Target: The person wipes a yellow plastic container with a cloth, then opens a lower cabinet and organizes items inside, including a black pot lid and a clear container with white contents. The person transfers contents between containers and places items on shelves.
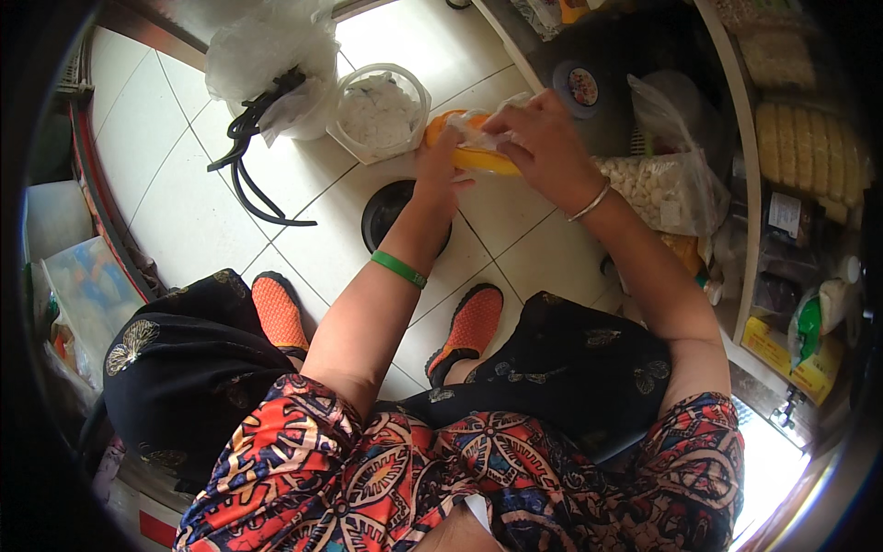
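Note:
A yellow-orange plastic packet point(488, 161) with crumpled clear film point(476, 130) along its top is held out in front of me between both hands. My left hand point(437, 160), below a green wristband, grips the packet's left end. My right hand point(548, 155), with a silver bangle at the wrist, pinches the film near the other end. Left of the packet stands a clear plastic tub point(378, 114) of white, flaky contents. Beneath my left forearm, a round black object point(386, 210) rests on the floor, partly hidden. What the packet contains cannot be made out.
Black straps point(243, 145) hang from a white plastic bag point(272, 55) at the upper left. To the right, a bag of pale, nut-like pieces point(652, 190) sits beside shelves of packaged goods point(807, 148). A translucent bin point(93, 290) stands far left. My orange shoes point(472, 321) are on white tiles.

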A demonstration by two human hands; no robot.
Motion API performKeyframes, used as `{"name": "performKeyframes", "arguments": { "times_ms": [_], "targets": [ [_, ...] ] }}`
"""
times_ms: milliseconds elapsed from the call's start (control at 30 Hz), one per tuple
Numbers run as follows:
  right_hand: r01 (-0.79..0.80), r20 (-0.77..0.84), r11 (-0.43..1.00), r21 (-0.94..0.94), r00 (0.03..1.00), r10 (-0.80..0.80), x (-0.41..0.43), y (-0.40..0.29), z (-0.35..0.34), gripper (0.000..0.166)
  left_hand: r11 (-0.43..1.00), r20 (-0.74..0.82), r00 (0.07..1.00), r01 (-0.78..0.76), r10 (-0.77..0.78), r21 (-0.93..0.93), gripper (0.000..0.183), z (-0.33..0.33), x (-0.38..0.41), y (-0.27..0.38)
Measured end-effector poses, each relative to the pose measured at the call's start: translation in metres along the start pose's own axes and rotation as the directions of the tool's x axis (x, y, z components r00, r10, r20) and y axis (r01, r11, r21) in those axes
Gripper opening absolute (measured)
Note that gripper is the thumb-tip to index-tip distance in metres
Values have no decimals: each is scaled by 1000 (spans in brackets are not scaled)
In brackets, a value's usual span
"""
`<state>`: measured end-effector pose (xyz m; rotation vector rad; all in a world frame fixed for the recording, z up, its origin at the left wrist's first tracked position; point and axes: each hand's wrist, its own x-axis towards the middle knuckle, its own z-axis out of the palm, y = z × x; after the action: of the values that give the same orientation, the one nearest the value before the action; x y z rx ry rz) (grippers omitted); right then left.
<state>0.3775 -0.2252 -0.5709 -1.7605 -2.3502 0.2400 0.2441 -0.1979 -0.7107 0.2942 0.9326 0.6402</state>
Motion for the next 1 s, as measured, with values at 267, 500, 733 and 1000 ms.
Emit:
{"name": "performKeyframes", "arguments": {
  "times_ms": [267,500,733,1000],
  "targets": [
    [-172,-258,975,143,944,204,-4,17,11,30,991,-11,992,-125,125,48,52,12,-6,3],
    [48,-152,976,211,988,-16,-4,-7,29,30,994,-14,996,-91,92,67,53,11,1,-4],
    [84,6,974,211,996,-87,-15,8,36,50,999,101,994,29,-33,41,48,6,-11,7],
    [-73,244,881,467,969,-49,-16,11,34,95,996,251,965,-69,79,-48,72,7,-5,-14]
  ]
}}
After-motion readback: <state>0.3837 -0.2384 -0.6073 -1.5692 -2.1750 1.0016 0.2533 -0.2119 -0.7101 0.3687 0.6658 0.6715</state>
